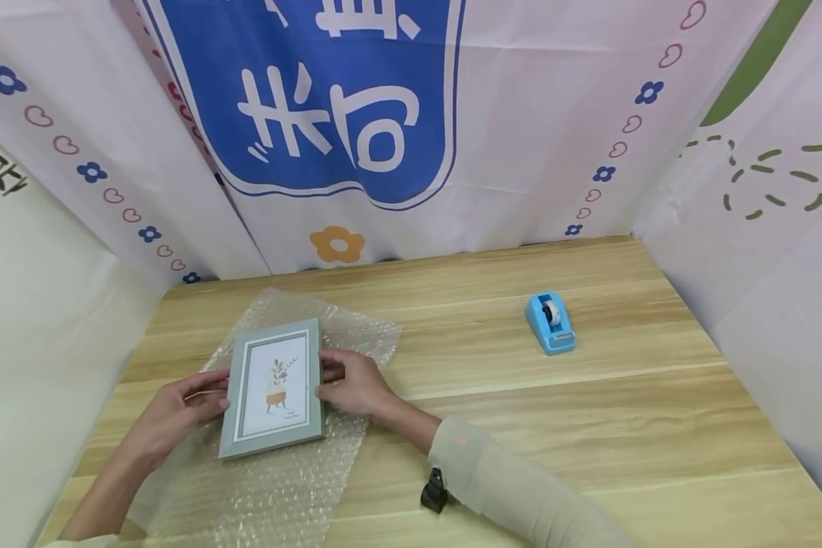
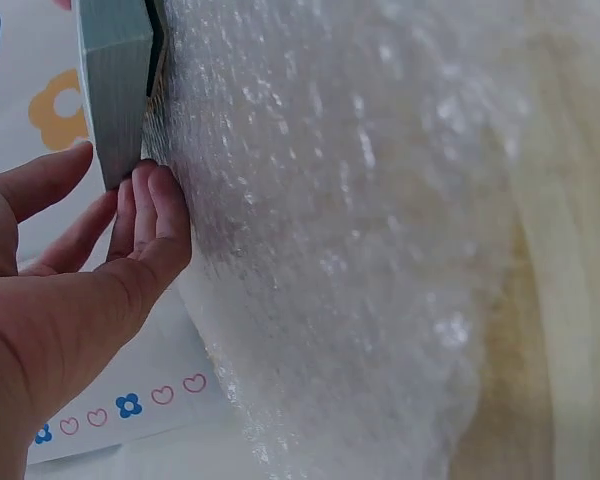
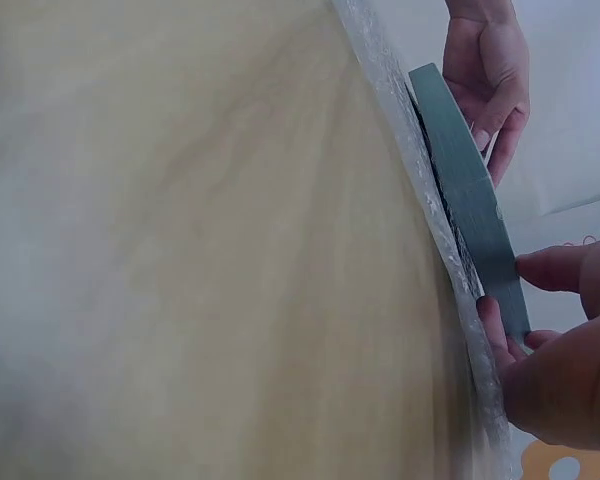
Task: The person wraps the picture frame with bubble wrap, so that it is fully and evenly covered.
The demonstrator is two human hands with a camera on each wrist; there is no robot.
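Observation:
A grey-green picture frame (image 1: 276,388) with a potted-plant print lies face up, slightly turned, over a sheet of bubble wrap (image 1: 281,495) on the left part of the table. My left hand (image 1: 171,418) holds its left edge, thumb by the side and fingers curling beneath, as the left wrist view shows along the frame's side (image 2: 118,110). On the opposite edge my right hand (image 1: 359,384) grips with thumb on the side and fingertips under it. In the right wrist view a narrow dark gap shows between the frame (image 3: 470,190) and the wrap.
A blue tape dispenser (image 1: 551,323) with a roll in it stands at the back right of the wooden table (image 1: 589,434). Printed white cloth (image 1: 520,152) hangs behind and along both sides. A small black device (image 1: 434,491) sits by my right sleeve.

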